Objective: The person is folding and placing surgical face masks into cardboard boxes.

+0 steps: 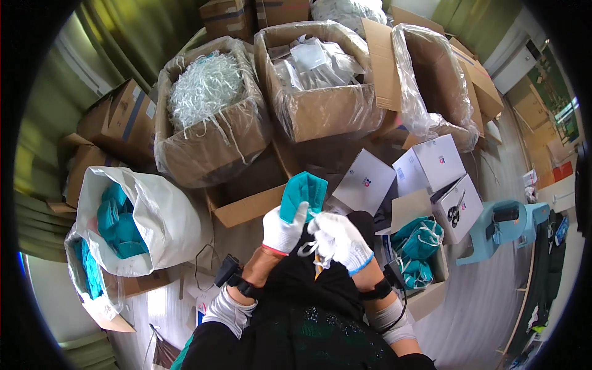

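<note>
A teal face mask point(308, 192) is held up in front of me, with my left hand point(282, 230) closed around its lower left side. My right hand point(343, 240) is at the mask's lower right, fingers bent together on a white ear strap point(306, 248) that loops below them. Both hands wear white knit gloves. A thin yellow-orange item point(318, 265) shows under the right hand; its kind and whether it is gripped are unclear. To the right of my knees, an open carton point(436, 271) holds several teal masks point(419, 239) with white straps.
At left, a white sack point(176, 216) contains teal masks. Ahead stand plastic-lined cartons, one with white straps point(206, 89), one with clear packets point(314, 65). White boxes point(431, 163) and a blue plastic stool point(493, 237) are at right. A cardboard flap point(250, 206) juts out before me.
</note>
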A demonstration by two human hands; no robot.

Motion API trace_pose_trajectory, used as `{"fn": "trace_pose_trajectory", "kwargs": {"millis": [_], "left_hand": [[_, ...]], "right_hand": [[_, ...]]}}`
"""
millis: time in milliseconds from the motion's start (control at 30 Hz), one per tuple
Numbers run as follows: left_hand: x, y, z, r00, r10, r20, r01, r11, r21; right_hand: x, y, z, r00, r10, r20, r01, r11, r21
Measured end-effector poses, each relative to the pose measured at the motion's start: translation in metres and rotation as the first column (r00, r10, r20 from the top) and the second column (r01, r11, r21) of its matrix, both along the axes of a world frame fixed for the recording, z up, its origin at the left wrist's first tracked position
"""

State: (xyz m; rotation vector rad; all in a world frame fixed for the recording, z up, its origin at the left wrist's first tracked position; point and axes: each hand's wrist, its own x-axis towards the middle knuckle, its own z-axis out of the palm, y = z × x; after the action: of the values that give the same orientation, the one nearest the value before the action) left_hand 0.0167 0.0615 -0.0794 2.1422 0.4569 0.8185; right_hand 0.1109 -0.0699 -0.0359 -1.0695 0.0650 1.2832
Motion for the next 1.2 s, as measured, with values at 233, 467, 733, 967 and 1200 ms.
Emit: {"fn": "trace_pose_trajectory", "kwargs": {"millis": [233, 467, 733, 967, 1200], "left_hand": [[-0.029, -0.112, -0.024, 0.827, -0.546, 0.131, 0.560, 0.819, -0.124], [-0.058, -0.006, -0.051, 0.953, 0.048, -0.299, -0.222, 0.784, -0.580], [-0.074, 0.033, -0.052, 0.954, 0.241, -0.176, -0.299, 0.765, -0.570], [-0.108, 0.096, 0.017, 0.823, 0.549, 0.147, -0.355, 0.699, -0.621], [-0.205, 0.239, 0.036, 0.283, 0.917, 0.281, 0.342, 0.178, -0.923]], "right_hand": [[0.187, -0.064, -0.155, 0.905, -0.263, -0.333, 0.422, 0.646, 0.636], [0.107, -0.014, -0.029, 0.895, -0.438, 0.084, 0.440, 0.898, 0.003], [0.020, 0.007, -0.125, 0.938, -0.185, -0.293, 0.223, 0.970, 0.101], [0.029, -0.009, -0.125, 0.951, -0.220, -0.216, 0.244, 0.965, 0.092], [0.014, 0.010, -0.068, 0.958, -0.277, -0.079, 0.277, 0.961, -0.006]]}}
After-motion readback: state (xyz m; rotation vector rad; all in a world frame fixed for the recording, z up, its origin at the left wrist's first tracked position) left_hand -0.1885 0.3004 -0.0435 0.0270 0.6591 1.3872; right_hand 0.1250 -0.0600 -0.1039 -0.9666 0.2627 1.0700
